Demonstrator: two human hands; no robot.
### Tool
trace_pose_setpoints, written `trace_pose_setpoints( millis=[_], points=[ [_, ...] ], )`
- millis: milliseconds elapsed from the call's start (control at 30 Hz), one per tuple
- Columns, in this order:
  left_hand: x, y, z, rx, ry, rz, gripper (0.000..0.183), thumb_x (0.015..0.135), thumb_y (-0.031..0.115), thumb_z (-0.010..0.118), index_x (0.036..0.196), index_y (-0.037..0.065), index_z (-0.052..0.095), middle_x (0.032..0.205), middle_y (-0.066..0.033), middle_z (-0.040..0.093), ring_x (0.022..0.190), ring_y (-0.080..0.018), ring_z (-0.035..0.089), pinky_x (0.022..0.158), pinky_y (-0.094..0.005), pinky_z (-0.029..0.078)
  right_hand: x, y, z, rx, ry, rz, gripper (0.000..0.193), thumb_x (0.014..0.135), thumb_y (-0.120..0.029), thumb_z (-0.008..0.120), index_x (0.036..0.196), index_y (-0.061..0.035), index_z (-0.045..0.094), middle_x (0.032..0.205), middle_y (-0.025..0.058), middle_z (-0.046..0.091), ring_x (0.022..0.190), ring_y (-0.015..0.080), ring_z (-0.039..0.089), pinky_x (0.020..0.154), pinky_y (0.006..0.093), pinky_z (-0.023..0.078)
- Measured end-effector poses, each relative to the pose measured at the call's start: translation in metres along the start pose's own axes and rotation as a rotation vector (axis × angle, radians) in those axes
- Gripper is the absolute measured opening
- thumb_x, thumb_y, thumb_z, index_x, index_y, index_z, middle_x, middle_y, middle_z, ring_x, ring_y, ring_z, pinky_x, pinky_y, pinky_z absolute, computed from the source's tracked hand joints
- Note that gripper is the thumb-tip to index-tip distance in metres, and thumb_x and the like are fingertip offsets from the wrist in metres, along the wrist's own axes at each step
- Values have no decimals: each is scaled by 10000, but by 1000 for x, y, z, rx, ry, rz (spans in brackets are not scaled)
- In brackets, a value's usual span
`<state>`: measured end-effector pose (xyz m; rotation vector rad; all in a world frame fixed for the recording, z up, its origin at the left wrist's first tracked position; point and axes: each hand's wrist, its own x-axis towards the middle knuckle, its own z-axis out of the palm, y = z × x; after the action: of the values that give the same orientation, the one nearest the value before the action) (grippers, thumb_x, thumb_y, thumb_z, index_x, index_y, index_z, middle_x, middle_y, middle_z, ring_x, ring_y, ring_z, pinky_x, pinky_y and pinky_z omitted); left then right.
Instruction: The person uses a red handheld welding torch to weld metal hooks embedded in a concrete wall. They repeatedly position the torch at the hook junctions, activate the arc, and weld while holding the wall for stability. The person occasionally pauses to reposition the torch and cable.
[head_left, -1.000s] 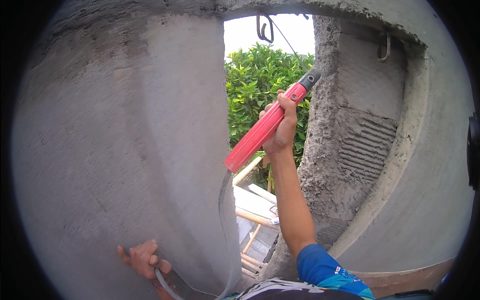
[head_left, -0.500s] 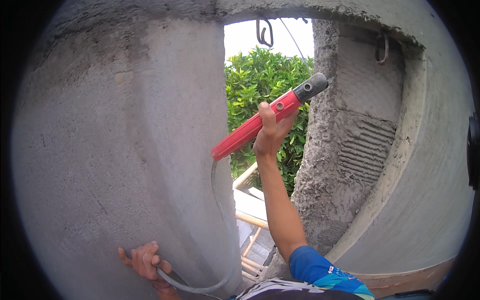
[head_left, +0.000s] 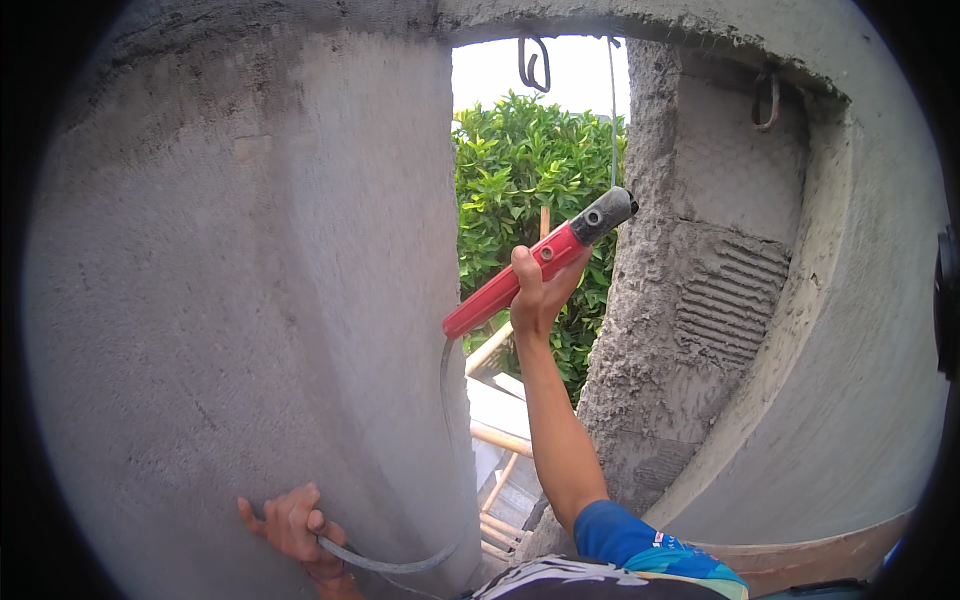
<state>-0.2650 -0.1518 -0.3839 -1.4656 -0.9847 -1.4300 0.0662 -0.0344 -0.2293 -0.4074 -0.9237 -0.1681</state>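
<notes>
tool with a straight red handle and a blunt dark-grey end (head_left: 558, 243): held up in the narrow gap between two walls, slanting, dark end high to the right, red butt low to the left; round fasteners on its near face.

right hand (head_left: 545, 290): bare, gripping the red handle from below; thumb upright against the near side, other fingers mostly hidden behind, so whether they are spread or pressed together cannot be told.

thin straight grey rod (head_left: 614, 110): upright, rising from the dark end toward the top of the gap; contact at its upper tip cannot be told.

flexible grey cable (head_left: 385, 566): leaves the red butt, hangs beside the left wall, curves back low to the left hand.

left hand (head_left: 292, 520): bare, low at left, near the smooth grey plastered wall (head_left: 200, 330); cable pinched on the thumb side, one finger jutting left, the others close together.

rough grey concrete wall edge (head_left: 640, 290): right of the gap; ridged grey mortar patch (head_left: 735, 290) beside it.

bent dark metal loop (head_left: 533, 68): hanging at the top of the gap.

green leafy bush (head_left: 520, 165): far side, behind the tool.
</notes>
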Motion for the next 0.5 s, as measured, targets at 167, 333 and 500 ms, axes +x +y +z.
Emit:
trace_pose_setpoints(
  millis=[167, 333, 500],
  points=[
    [-6, -3, 0, -12, 3, -16, 469, 1110, 335, 248, 836, 174, 593, 675, 41, 601, 630, -99, 566, 1236, -499, 238, 1, -5, 6, 56, -53, 56, 599, 787, -220, 735, 1261, -50, 411, 983, 53, 483, 910, 174, 533, 856, 351, 460],
    [-6, -3, 1, -50, 27, -17, 461, 1110, 339, 252, 846, 173, 592, 667, 40, 597, 629, -99, 566, 1236, -500, 237, 16, -10, 9, 39, -86, 104, 681, 792, -223, 698, 1354, 2, 384, 1005, 40, 417, 925, 151, 473, 1067, 397, 400],
    [-5, -4, 2, -35, 5, 31, 426, 1090, 231, 236, 859, 98, 569, 614, -14, 552, 551, -113, 520, 1203, -548, 281, 13, -15, 2, 74, -46, 145, 565, 816, -213, 710, 1272, -49, 420, 1008, 49, 466, 929, 168, 508, 885, 347, 441]
  ],
)
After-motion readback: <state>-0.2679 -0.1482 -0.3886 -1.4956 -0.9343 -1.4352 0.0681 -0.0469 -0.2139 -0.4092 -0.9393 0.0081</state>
